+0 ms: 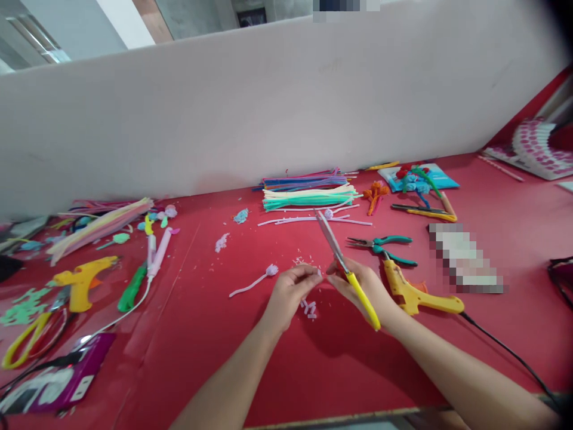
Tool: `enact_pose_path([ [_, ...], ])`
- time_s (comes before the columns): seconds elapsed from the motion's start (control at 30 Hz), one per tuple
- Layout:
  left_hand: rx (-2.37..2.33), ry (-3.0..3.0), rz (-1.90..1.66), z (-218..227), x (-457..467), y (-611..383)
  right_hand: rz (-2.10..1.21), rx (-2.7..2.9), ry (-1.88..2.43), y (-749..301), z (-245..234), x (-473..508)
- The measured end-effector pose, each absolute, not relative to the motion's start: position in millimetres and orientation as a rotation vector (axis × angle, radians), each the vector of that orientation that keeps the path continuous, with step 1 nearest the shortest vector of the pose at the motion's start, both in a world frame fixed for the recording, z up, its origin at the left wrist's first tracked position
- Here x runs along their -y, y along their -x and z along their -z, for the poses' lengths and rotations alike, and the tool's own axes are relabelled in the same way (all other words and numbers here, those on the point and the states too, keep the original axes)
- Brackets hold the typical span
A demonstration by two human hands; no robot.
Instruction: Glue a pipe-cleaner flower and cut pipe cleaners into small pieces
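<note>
My left hand (293,292) is closed in a pinch on a small pale lilac piece of pipe cleaner (319,272). Close beside it, my right hand (360,289) is closed around yellow-handled scissors (363,301), their blades pointing up and away from me. The right fingertips sit near the lilac piece; whether they touch it I cannot tell. Below the left fingers lie several short lilac cut pieces (308,309), and tiny clippings (304,260) are scattered beyond. To the left rests a lilac pipe-cleaner stem with a fluffy ball (271,270) on its end.
Bundles of pipe cleaners (308,197) lie by the white partition (268,113). Right of my hands are green-handled pliers (394,242) and a yellow glue gun (412,289) with a cord. Another glue gun (83,280) and a green-handled tool (133,289) lie at left.
</note>
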State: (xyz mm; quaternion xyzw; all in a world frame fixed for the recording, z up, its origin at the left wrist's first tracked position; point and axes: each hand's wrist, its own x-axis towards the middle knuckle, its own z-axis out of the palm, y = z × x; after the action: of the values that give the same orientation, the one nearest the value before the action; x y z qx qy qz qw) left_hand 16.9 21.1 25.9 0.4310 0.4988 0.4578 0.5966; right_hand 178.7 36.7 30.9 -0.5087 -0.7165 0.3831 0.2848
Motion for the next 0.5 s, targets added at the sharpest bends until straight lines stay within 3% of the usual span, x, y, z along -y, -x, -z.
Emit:
enact_pose_path([
  [0.2, -1.145, -1.333, -0.957, -29.6, -18.0, -21.8, -1.203, 1.85, 1.302, -178.8, -35.6, -34.8],
  [0.5, -1.352, -1.566, -1.022, -23.6, -12.7, -26.1, -1.0, 1.94, 1.41, -174.2, -16.6, -35.4],
])
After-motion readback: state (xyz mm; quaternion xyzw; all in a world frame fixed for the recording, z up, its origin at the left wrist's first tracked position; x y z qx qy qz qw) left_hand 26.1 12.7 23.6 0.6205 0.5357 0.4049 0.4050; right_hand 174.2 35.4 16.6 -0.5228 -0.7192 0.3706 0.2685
